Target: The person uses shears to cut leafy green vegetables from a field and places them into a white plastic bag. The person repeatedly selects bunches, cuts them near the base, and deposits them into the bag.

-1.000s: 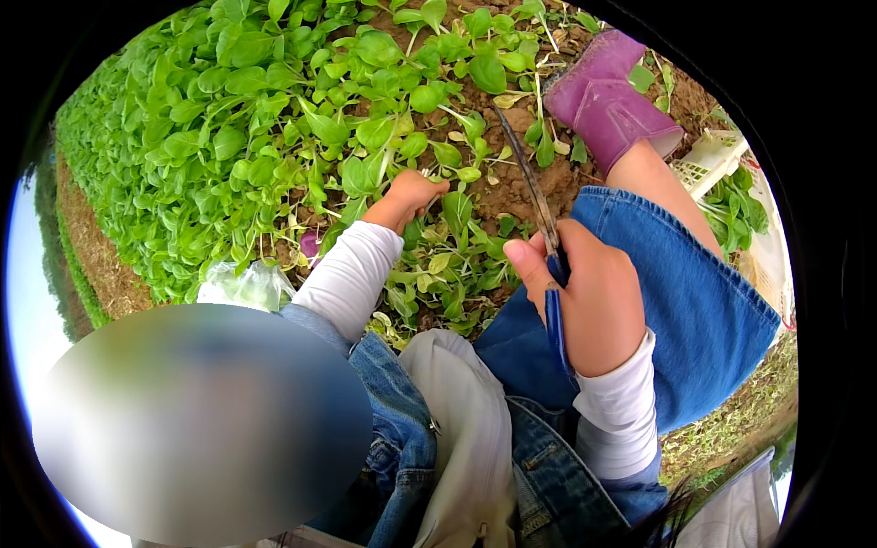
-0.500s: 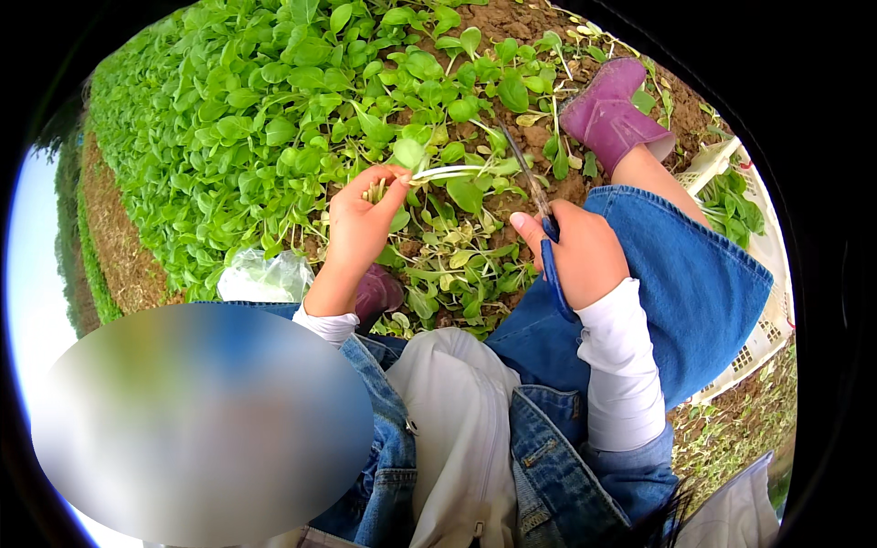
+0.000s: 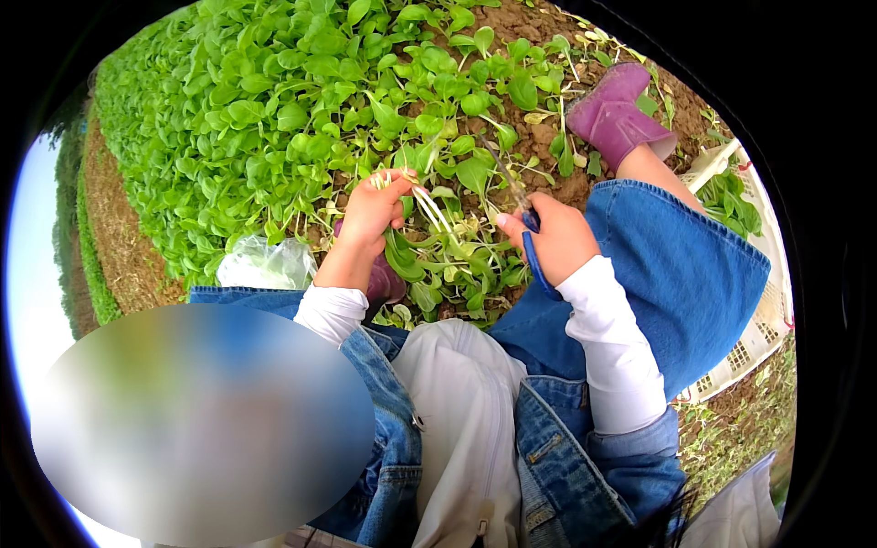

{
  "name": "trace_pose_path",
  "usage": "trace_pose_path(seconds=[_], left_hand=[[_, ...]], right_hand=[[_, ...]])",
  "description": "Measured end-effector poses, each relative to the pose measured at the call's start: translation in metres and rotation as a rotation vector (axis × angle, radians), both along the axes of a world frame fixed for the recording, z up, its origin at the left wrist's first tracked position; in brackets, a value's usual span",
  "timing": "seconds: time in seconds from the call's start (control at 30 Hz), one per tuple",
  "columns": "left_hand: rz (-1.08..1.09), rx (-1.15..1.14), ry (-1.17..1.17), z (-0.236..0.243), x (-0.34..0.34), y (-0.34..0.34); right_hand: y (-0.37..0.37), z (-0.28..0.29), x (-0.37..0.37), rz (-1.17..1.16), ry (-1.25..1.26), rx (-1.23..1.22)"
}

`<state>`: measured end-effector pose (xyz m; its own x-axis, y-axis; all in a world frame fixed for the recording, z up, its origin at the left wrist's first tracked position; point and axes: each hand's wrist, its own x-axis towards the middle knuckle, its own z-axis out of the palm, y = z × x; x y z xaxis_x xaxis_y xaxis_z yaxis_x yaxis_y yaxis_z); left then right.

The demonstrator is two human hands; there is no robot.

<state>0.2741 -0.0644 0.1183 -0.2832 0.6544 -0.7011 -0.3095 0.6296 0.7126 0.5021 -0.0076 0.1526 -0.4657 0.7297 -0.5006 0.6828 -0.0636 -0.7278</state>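
Observation:
My left hand [image 3: 370, 219] pinches a young leafy green by its base, fingers closed. The plant's pale stems [image 3: 432, 210] slant down to the right, with its leaves hanging over the cut and yellowed leaves [image 3: 457, 256] on the ground. In my right hand [image 3: 565, 239] is a pair of scissors [image 3: 534, 265] with blue handles, the hand closed round them. Their dark blades point up and away, to the right of the stems and apart from them. Whether the blades are parted is hard to make out.
A dense bed of leafy greens [image 3: 228, 137] spreads on the far left. My purple boots [image 3: 612, 114] stand on the soil, one partly behind my left wrist. A clear plastic bag [image 3: 265, 263] lies left of that wrist. A white crate [image 3: 767, 265] with greens sits at right.
The plant in my left hand has swung from nearly level to hanging downward. My right hand and the scissors have shifted a little left.

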Motion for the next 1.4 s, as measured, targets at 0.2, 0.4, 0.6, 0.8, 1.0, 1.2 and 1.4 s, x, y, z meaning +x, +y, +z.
trace_pose_path(seconds=[0.2,0.4,0.6,0.8,1.0,1.2,1.4], left_hand=[[-0.013,-0.012,0.087,-0.01,0.016,-0.002],[-0.047,-0.049,0.183,-0.012,0.015,-0.008],[-0.061,-0.081,0.143,-0.011,0.015,-0.009],[-0.035,-0.092,-0.015,-0.018,0.022,-0.013],[-0.096,-0.158,-0.251,-0.023,0.039,-0.022],[-0.156,-0.114,-0.05,-0.037,0.019,-0.029],[-0.227,-0.18,0.04,-0.036,0.009,-0.03]], right_hand=[[-0.02,-0.034,-0.029,-0.065,0.276,-0.081],[-0.015,-0.041,-0.024,-0.051,0.272,-0.202],[-0.016,-0.052,-0.025,-0.089,0.331,-0.341],[-0.025,-0.049,-0.03,-0.15,0.454,-0.605],[-0.031,-0.044,-0.032,-0.204,0.523,-0.717],[-0.021,-0.031,-0.017,0.217,-0.008,-0.59],[-0.035,-0.048,-0.017,0.488,-0.169,-0.776]])
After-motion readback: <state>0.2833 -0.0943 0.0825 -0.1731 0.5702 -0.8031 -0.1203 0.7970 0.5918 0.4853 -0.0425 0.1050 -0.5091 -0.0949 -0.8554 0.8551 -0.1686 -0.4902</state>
